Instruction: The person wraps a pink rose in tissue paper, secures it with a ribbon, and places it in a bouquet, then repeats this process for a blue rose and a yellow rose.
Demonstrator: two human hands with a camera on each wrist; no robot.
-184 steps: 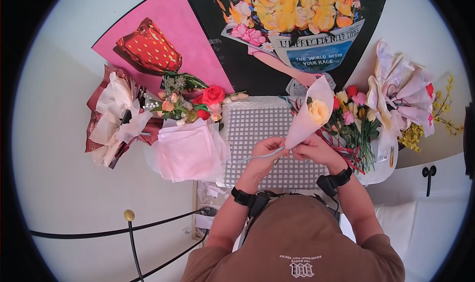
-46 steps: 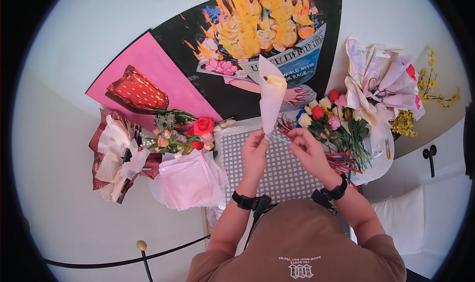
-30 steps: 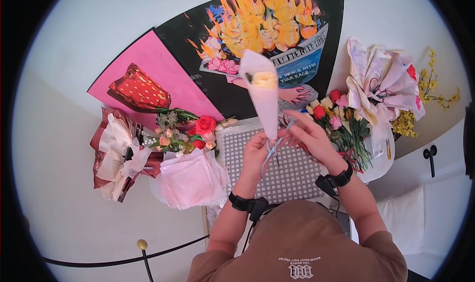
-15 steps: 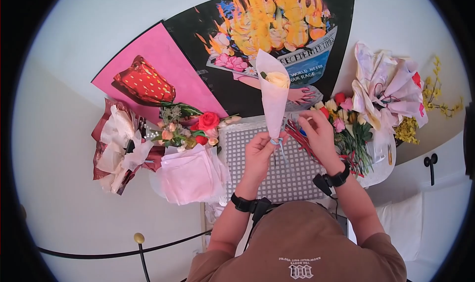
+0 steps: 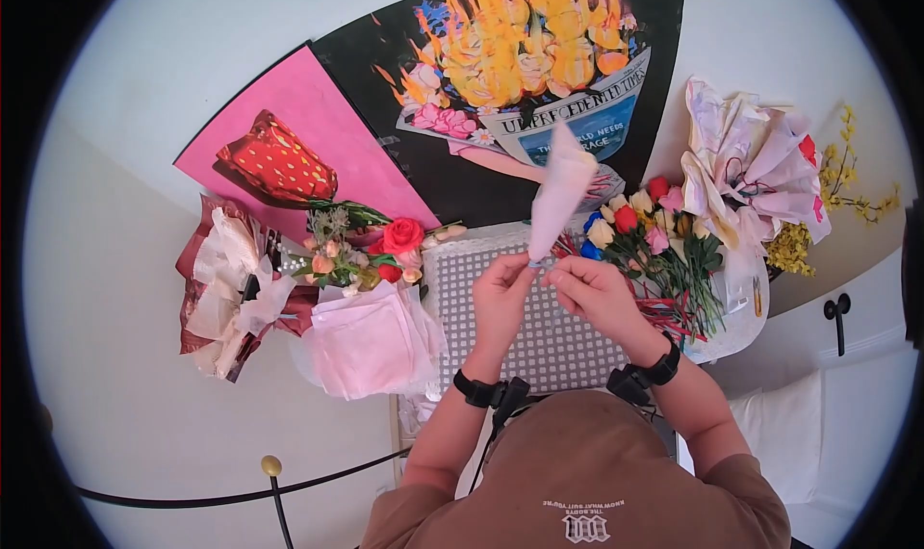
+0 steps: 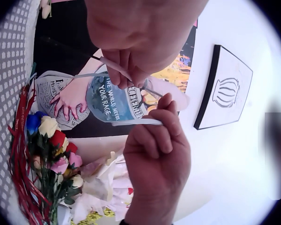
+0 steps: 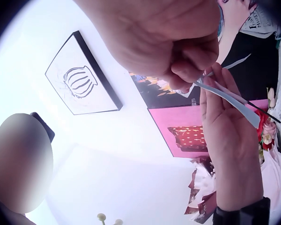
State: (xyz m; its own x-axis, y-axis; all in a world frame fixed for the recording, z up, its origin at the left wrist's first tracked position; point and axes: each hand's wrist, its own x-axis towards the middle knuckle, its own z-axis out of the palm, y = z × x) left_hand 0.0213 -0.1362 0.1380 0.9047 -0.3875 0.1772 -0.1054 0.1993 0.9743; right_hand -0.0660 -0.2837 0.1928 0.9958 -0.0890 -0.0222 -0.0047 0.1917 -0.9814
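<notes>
A pale pink paper cone (image 5: 563, 193) points up and away over the table; its rose is not clearly visible in the head view. My left hand (image 5: 500, 299) grips the narrow base, with the stem (image 7: 260, 110) sticking out below in the right wrist view. Around that base runs a light blue ribbon (image 7: 239, 107) whose loose ends hang free. Close beside it, my right hand (image 5: 602, 299) pinches the ribbon between curled fingers and thumb. Both hands nearly meet at the tie point, where the fingers partly hide the wrap.
The table has a checked cloth (image 5: 577, 357). Pink paper sheets (image 5: 371, 347) and artificial flowers (image 5: 375, 251) lie left. At right are loose roses (image 5: 664, 231), red ribbons (image 5: 669, 313) and a wrapped bouquet (image 5: 751, 164). Fan-shaped paintings (image 5: 462, 174) stand behind.
Earlier the cone leaned right; it swung upright, its rose facing me, and now tilts right and away. My right hand lifted off half a second ago and has returned to the ribbon.
</notes>
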